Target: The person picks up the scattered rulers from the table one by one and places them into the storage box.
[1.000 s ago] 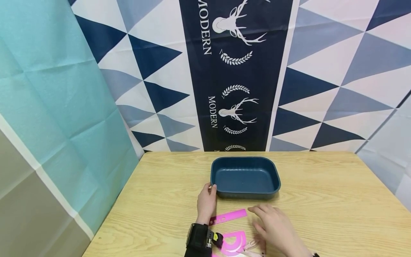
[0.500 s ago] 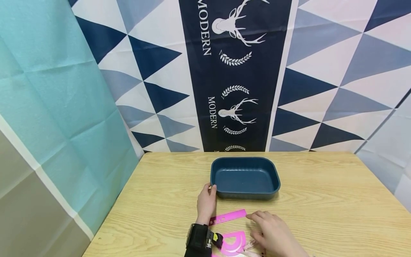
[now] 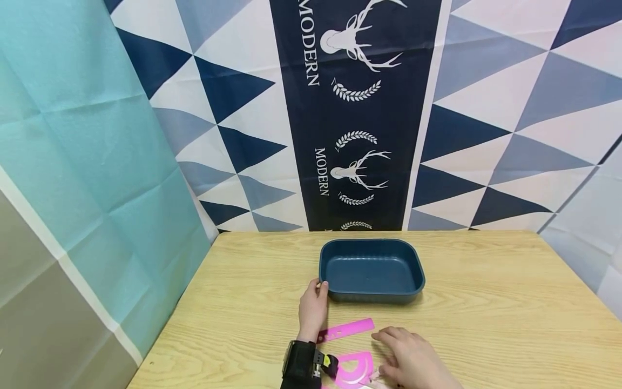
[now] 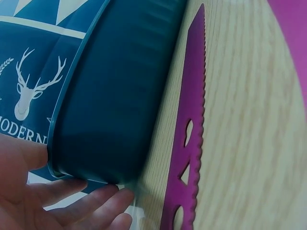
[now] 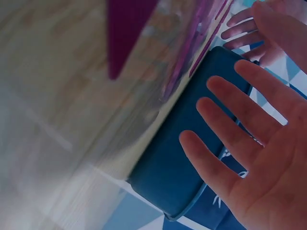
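A dark blue rectangular plastic tray (image 3: 371, 297) stands on the table with nothing inside. My left hand (image 3: 312, 308) holds its near left corner, thumb at the rim and fingers along the outer end in the left wrist view. A pink ruler (image 3: 346, 330) with cut-out holes and a wavy edge lies in front of the tray, beside the left wrist. Closer to me is a pink protractor (image 3: 359, 371). My right hand (image 3: 407, 354) hovers right of both, holding nothing, its fingers spread in the right wrist view. It partly hides a pale pink item (image 3: 375, 382) by the protractor.
The wooden table (image 3: 491, 302) reaches back to a patterned cloth (image 3: 243, 108) with triangles and deer heads. A teal and grey curtain (image 3: 97, 162) hangs at the left edge. A black wrist device (image 3: 300, 362) sits on the left forearm.
My right hand has drawn slightly nearer to me, over more of the pale pink item. My left hand stays at the tray corner, and the tray has not moved.
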Motion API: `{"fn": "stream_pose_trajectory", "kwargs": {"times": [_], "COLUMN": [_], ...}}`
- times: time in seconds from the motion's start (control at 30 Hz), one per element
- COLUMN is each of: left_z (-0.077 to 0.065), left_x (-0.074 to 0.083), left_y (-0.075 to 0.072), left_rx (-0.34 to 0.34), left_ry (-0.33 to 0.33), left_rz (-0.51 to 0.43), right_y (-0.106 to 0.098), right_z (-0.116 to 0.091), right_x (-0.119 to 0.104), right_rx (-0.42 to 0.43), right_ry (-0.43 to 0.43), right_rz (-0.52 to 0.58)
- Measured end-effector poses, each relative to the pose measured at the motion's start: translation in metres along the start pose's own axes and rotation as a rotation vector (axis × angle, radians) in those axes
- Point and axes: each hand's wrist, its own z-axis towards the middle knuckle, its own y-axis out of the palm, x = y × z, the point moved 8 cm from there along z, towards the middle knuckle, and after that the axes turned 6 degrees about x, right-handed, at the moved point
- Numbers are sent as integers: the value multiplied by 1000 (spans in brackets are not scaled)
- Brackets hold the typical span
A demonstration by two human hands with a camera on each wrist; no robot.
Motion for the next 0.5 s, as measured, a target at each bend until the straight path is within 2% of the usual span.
{"fn": "stream_pose_trajectory", "kwargs": {"times": [0.33,0.5], "left_z": [0,2], "left_x": [2,3], "left_y": [0,0], "left_rx": [0,-2], "left_ry": [-6,-11], "left_rz": [3,10], "right_y": [6,11], "right_z": [1,1], "right_x": [2,6], "right_rx": [-85,-164], "right_ry": [22,61], "right_rz": [61,121]}}
